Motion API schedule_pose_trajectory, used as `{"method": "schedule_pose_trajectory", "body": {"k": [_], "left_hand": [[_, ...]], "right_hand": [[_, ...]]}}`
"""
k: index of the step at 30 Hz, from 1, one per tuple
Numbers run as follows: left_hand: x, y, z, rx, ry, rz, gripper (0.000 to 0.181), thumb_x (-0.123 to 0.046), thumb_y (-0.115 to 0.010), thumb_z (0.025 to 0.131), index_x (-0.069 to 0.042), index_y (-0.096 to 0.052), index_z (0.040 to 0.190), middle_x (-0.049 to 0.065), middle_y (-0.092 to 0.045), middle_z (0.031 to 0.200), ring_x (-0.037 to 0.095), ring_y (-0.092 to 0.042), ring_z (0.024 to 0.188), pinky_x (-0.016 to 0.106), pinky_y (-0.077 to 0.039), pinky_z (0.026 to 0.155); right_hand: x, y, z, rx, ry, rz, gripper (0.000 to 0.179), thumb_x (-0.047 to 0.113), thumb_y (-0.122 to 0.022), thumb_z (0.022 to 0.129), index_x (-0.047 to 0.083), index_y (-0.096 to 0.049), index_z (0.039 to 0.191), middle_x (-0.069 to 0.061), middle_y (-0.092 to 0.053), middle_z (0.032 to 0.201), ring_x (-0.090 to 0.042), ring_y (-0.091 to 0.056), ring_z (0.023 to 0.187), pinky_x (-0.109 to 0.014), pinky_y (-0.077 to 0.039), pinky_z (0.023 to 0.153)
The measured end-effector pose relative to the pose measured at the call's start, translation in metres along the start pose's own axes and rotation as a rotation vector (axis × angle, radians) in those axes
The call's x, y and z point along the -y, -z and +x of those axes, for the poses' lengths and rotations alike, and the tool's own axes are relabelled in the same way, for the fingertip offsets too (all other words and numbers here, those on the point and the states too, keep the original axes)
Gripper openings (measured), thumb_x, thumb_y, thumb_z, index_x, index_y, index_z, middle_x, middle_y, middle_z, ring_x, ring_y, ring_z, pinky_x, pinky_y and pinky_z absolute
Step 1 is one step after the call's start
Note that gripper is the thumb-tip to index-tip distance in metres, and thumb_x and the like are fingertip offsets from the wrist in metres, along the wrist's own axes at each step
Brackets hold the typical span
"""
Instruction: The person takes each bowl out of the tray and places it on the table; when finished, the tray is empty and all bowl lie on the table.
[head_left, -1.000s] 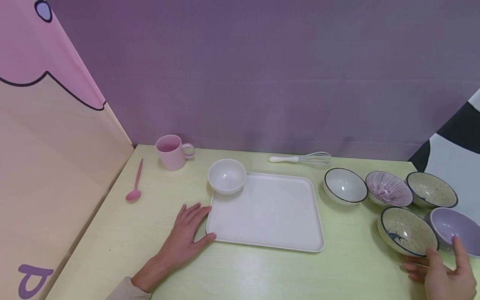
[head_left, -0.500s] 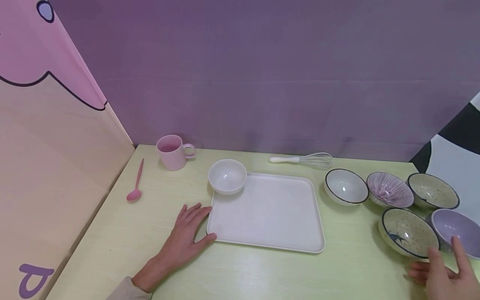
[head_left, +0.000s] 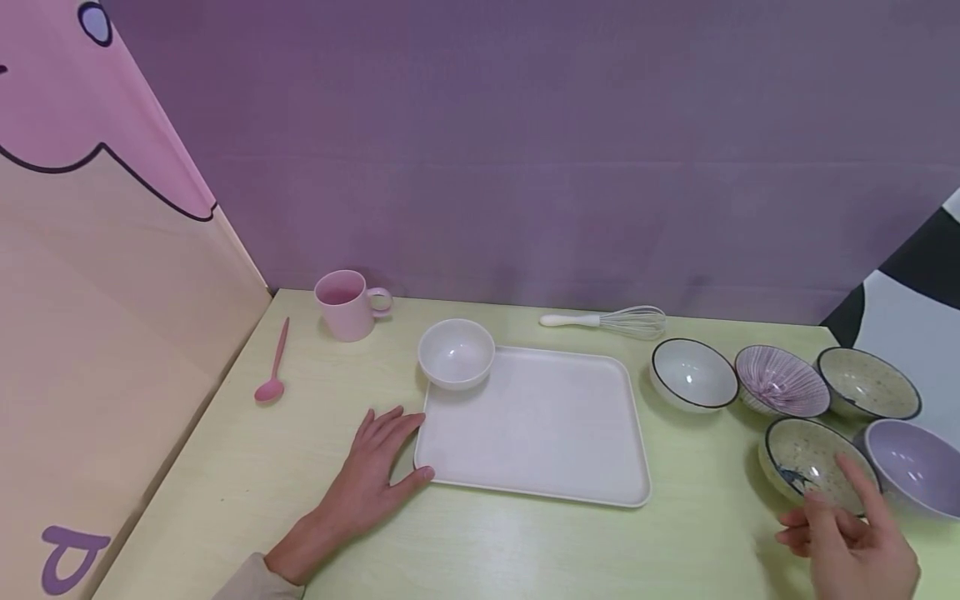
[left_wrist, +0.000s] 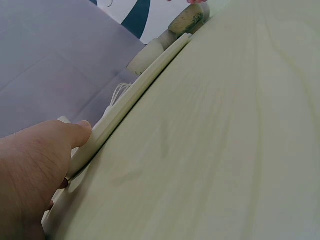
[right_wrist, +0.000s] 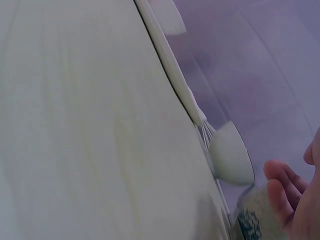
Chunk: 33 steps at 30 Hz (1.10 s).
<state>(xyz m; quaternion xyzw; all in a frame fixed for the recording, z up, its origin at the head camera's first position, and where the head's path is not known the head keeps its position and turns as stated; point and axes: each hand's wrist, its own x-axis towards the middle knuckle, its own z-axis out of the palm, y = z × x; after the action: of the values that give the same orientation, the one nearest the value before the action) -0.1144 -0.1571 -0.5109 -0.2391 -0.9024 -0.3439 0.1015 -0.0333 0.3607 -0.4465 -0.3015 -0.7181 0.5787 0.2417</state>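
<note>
My left hand touches the near left corner of a white rectangular tray, its fingers extended along the left side and the thumb at the front edge. In the left wrist view that thumb lies against the tray's rim. A white bowl stands over the tray's far left corner. On the right, my right hand is in front of a speckled bowl with a dark rim and blue pattern, overlapping it in the head view. Its fingers are loosely bent and hold nothing.
Behind that bowl are a dark-rimmed white bowl, a purple-streaked bowl and another speckled bowl. A lilac bowl stands at right. A whisk, pink mug and pink spoon lie toward the back and left.
My right hand has moved left, from in front of the lilac bowl to in front of the near speckled bowl. The left hand stays at the tray corner.
</note>
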Motion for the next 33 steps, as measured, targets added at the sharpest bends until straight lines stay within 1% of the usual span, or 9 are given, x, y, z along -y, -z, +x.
{"method": "schedule_pose_trajectory", "body": {"k": [1, 3, 7, 9, 14, 17, 21, 29, 33], "left_hand": [[0.0, 0.0, 0.0, 0.0, 0.0, 0.002, 0.069, -0.042, -0.075, 0.103, -0.002, -0.059, 0.156, 0.013, -0.064, 0.157, 0.045, -0.045, 0.156, 0.07, -0.018, 0.135], [0.0, 0.0, 0.0, -0.001, -0.001, 0.003, 0.069, -0.042, -0.075, 0.103, -0.002, -0.059, 0.156, 0.013, -0.064, 0.157, 0.045, -0.045, 0.156, 0.07, -0.018, 0.135], [0.0, -0.001, 0.001, -0.001, -0.004, 0.006, 0.069, -0.042, -0.075, 0.103, -0.002, -0.059, 0.156, 0.013, -0.064, 0.157, 0.045, -0.046, 0.156, 0.07, -0.018, 0.135], [0.0, -0.001, 0.001, -0.001, -0.004, 0.006, 0.069, -0.042, -0.075, 0.102, -0.002, -0.059, 0.156, 0.013, -0.064, 0.157, 0.045, -0.046, 0.156, 0.07, -0.018, 0.135], [0.001, -0.001, 0.0, 0.001, 0.0, 0.009, 0.069, -0.043, -0.075, 0.102, -0.002, -0.059, 0.156, 0.013, -0.064, 0.157, 0.044, -0.045, 0.156, 0.069, -0.018, 0.135], [0.0, 0.0, 0.0, 0.002, 0.005, 0.009, 0.069, -0.043, -0.076, 0.102, -0.003, -0.059, 0.156, 0.013, -0.064, 0.157, 0.044, -0.045, 0.156, 0.069, -0.018, 0.135], [0.0, 0.0, 0.0, 0.003, 0.008, 0.009, 0.069, -0.042, -0.077, 0.102, -0.002, -0.06, 0.156, 0.013, -0.064, 0.156, 0.044, -0.046, 0.155, 0.069, -0.019, 0.135], [-0.001, -0.001, 0.0, -0.002, 0.008, 0.01, 0.068, -0.041, -0.078, 0.101, -0.002, -0.061, 0.155, 0.013, -0.065, 0.155, 0.044, -0.047, 0.155, 0.07, -0.019, 0.135], [0.0, -0.001, 0.0, -0.002, 0.008, 0.01, 0.068, -0.041, -0.078, 0.101, -0.003, -0.061, 0.155, 0.012, -0.065, 0.156, 0.044, -0.047, 0.155, 0.07, -0.019, 0.135]], "right_hand": [[0.001, -0.004, -0.003, 0.018, 0.013, 0.011, 0.06, 0.001, -0.063, 0.108, 0.024, -0.058, 0.163, 0.01, -0.07, 0.057, -0.008, -0.065, 0.041, -0.015, -0.055, 0.043], [0.003, -0.01, -0.007, 0.055, 0.049, -0.032, 0.059, 0.0, -0.065, 0.108, 0.023, -0.059, 0.162, 0.01, -0.071, 0.059, -0.008, -0.066, 0.043, -0.015, -0.056, 0.045], [0.007, -0.023, -0.013, 0.123, 0.113, -0.2, 0.057, 0.006, -0.064, 0.11, 0.026, -0.058, 0.163, 0.016, -0.071, 0.064, -0.007, -0.069, 0.05, -0.015, -0.059, 0.051], [0.007, -0.029, -0.015, 0.166, 0.167, -0.238, 0.056, 0.005, -0.064, 0.11, 0.023, -0.058, 0.163, 0.017, -0.071, 0.066, -0.007, -0.069, 0.051, -0.015, -0.06, 0.053], [0.005, -0.046, -0.02, 0.288, 0.361, -0.197, 0.051, -0.005, -0.065, 0.107, 0.008, -0.063, 0.156, 0.011, -0.073, 0.069, -0.007, -0.07, 0.053, -0.016, -0.061, 0.055], [0.005, -0.057, -0.024, 0.342, 0.44, -0.156, 0.047, -0.008, -0.065, 0.106, 0.003, -0.065, 0.152, 0.008, -0.074, 0.07, -0.007, -0.07, 0.053, -0.017, -0.062, 0.054], [0.011, -0.072, -0.031, 0.402, 0.477, -0.114, 0.043, -0.009, -0.065, 0.106, 0.0, -0.065, 0.149, 0.005, -0.073, 0.07, -0.007, -0.07, 0.053, -0.018, -0.062, 0.053], [0.028, -0.102, -0.045, 0.569, 0.548, -0.083, 0.04, -0.005, -0.067, 0.107, 0.003, -0.069, 0.146, -0.003, -0.073, 0.073, -0.011, -0.069, 0.055, -0.021, -0.061, 0.053], [0.032, -0.117, -0.051, 0.647, 0.565, -0.051, 0.039, -0.004, -0.067, 0.107, 0.004, -0.07, 0.145, -0.009, -0.072, 0.074, -0.014, -0.068, 0.054, -0.023, -0.06, 0.052]]}}
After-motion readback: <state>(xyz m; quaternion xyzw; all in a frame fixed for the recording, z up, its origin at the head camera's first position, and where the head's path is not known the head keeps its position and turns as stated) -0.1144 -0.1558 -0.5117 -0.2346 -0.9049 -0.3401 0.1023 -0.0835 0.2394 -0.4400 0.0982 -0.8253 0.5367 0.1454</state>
